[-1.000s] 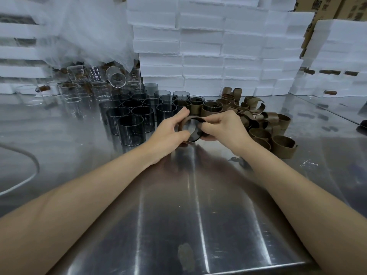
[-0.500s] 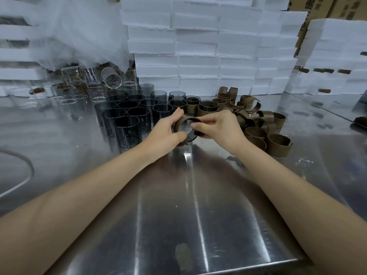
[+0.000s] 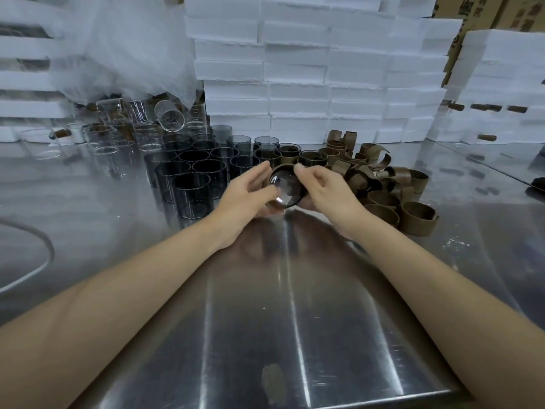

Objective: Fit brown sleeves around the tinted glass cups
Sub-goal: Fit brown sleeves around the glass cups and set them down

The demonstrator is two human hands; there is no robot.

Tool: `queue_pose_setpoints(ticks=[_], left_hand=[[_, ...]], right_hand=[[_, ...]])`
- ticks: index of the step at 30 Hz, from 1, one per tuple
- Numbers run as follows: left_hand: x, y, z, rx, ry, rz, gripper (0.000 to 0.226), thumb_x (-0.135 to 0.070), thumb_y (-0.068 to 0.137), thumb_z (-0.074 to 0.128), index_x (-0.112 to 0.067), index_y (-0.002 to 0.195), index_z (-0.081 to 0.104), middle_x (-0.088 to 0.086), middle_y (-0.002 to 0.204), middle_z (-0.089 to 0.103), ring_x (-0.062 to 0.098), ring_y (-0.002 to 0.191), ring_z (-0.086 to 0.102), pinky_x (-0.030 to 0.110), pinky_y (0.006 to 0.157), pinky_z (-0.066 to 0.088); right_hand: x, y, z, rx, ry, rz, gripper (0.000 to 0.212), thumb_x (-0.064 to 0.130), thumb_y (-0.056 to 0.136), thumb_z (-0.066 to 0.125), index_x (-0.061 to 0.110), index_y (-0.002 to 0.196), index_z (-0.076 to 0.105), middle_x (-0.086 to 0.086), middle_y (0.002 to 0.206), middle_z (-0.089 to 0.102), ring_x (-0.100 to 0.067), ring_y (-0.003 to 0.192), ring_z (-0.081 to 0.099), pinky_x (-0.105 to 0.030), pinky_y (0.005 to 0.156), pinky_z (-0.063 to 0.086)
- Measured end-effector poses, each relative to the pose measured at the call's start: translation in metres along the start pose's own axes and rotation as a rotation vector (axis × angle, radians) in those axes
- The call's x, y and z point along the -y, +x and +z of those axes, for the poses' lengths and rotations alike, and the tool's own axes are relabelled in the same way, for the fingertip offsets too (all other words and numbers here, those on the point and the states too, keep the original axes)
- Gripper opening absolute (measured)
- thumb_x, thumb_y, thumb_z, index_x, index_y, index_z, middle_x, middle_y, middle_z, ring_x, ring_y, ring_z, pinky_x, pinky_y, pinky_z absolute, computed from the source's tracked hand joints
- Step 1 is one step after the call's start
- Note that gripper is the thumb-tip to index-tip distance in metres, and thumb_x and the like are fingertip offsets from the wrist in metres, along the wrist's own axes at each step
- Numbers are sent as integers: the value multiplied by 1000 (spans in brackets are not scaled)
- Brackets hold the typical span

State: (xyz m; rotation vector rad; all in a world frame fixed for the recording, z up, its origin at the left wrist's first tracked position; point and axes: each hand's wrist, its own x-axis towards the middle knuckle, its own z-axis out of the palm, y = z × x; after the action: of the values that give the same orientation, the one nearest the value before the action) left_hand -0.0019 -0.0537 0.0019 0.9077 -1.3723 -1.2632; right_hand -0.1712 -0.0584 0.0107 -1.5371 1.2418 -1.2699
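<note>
Tinted glass cup (image 3: pixel 285 190), brown sleeve (image 3: pixel 282 167) around it, is gripped between my left hand (image 3: pixel 247 196) and right hand (image 3: pixel 324 190) over the mid desk (image 3: pixel 280 320). I count two sleeved cups (image 3: pixel 312 157) done beyond; many bare cups (image 3: pixel 191 184) wait at left.

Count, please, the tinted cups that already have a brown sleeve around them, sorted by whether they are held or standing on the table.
Held cup, between left hand and right hand: 1
Sleeved cups standing on the table just behind: 2
Total: 3
</note>
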Motion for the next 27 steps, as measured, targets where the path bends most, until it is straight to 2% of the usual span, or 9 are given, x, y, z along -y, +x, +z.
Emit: queue_pose_setpoints(ticks=[3,5,8,12,15,18,21,24,27], left_hand=[[-1,2,-3,-7,-118,-13,67,-20,85,71,-6,144,44,13,145,50,25,128,55,28,81,56],[-2,3,-4,-3,-185,0,70,-31,77,71,-4,138,51,12,134,61,18,111,64,23,79,53],[0,5,-7,86,-207,5,34,-41,78,67,-17,101,78,1,105,75,7,90,69,18,74,51],[1,6,-8,156,-233,-85,30,-51,70,73,-25,81,81,-1,90,76,7,78,69,16,64,52],[1,7,-5,153,-251,-132,33,-49,73,71,-19,83,81,1,90,75,7,79,70,16,65,53],[-2,4,-2,122,-314,-161,44,-43,74,68,-9,102,72,3,95,76,8,85,71,16,68,55],[-5,3,-1,104,-356,-183,47,-40,74,68,-6,107,69,3,98,76,6,84,71,15,69,55],[-7,2,1,83,-373,-195,44,-37,74,67,-6,106,68,3,94,76,6,81,71,15,67,56],[-7,0,2,81,-394,-189,47,-33,75,66,-4,112,65,4,95,76,8,82,72,15,66,56]], right_hand=[[3,-2,3,132,309,101,43,52,96,47,18,115,63,-3,108,73,-18,100,70,-33,82,57],[4,-2,2,149,436,121,46,53,94,50,17,119,62,-7,110,72,-23,102,69,-37,87,56],[6,-5,2,189,546,165,59,58,83,59,14,122,61,-10,111,72,-26,105,68,-36,86,57],[9,-7,2,233,738,289,57,53,81,64,14,121,61,-10,111,72,-23,106,68,-32,83,57],[13,-6,1,195,833,368,60,47,78,68,8,124,60,-12,121,64,-24,104,67,-32,78,57],[15,-5,1,167,875,433,52,42,87,61,8,126,58,-12,132,57,-22,104,63,-32,78,57],[17,-5,3,164,902,472,53,42,94,53,9,135,52,-11,140,53,-21,104,62,-30,82,53],[18,-5,4,160,951,493,49,42,96,50,9,132,53,-11,132,59,-21,98,65,-30,75,57],[16,-5,4,148,997,502,41,40,96,50,8,121,57,-12,113,66,-21,88,68,-28,65,59]])
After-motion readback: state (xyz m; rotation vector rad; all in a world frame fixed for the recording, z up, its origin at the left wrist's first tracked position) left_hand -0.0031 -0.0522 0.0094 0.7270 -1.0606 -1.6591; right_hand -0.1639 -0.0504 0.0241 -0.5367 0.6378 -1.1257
